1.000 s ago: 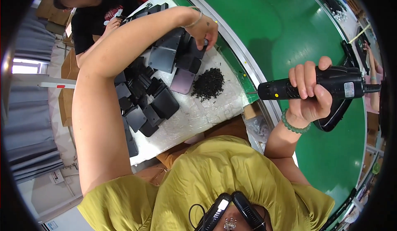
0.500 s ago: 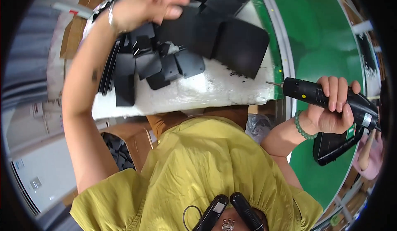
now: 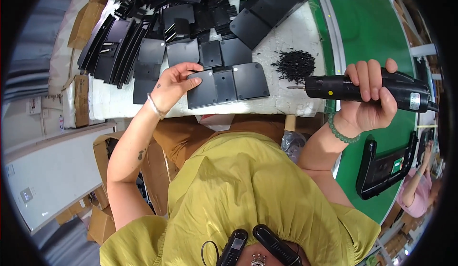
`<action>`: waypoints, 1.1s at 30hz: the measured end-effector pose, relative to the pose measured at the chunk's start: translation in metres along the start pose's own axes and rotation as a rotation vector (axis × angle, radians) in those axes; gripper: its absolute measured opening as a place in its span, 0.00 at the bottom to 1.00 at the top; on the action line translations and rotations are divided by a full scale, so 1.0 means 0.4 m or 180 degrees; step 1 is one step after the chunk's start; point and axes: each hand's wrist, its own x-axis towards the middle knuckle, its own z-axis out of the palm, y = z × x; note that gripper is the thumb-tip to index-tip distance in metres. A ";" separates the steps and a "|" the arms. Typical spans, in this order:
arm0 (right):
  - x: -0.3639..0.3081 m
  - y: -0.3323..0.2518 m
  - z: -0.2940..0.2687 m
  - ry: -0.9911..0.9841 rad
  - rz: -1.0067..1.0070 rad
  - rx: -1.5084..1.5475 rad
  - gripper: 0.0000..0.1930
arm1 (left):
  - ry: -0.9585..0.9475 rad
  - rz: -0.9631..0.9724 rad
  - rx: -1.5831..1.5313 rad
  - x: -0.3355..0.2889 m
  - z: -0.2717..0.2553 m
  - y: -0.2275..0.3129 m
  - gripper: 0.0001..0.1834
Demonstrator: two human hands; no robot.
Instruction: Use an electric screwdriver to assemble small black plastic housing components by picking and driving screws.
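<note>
My left hand [image 3: 175,86] pinches the left end of a flat black plastic panel [image 3: 224,86] at the near edge of the white-covered table. Raised seams divide the panel into sections, and small holes show in it. Off to the right, my right hand [image 3: 369,94] is wrapped round a black electric screwdriver [image 3: 318,86]. Its thin metal bit points left, apart from the panel. A heap of small black screws [image 3: 294,66] lies between the panel and the screwdriver, on the table's white covering [image 3: 291,105].
Several more black panels [image 3: 269,13] and stacked black parts [image 3: 119,51] cover the far and left side of the table. At right runs a green surface [image 3: 367,27] bearing a black frame-shaped part [image 3: 386,168]. Another person [image 3: 416,189] is at the far right. Cardboard boxes [image 3: 152,170] stand lower left.
My left hand has come down from the far side of the table to the panel at the near edge. The screwdriver has shifted slightly left. The screw heap is now in full view.
</note>
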 end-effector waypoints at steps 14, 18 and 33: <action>0.129 0.233 0.036 0.0358 -0.0253 -0.1054 0.12 | 0.1512 0.0893 0.1931 0.033 0.133 0.006 0.29; 0.131 0.265 0.029 0.0282 -0.0018 -0.1214 0.12 | 0.1581 0.1018 0.1585 0.031 0.135 0.004 0.30; 0.136 0.169 0.091 -0.0180 -0.0084 -0.0754 0.15 | 0.1922 0.2111 0.2401 0.027 0.097 0.080 0.27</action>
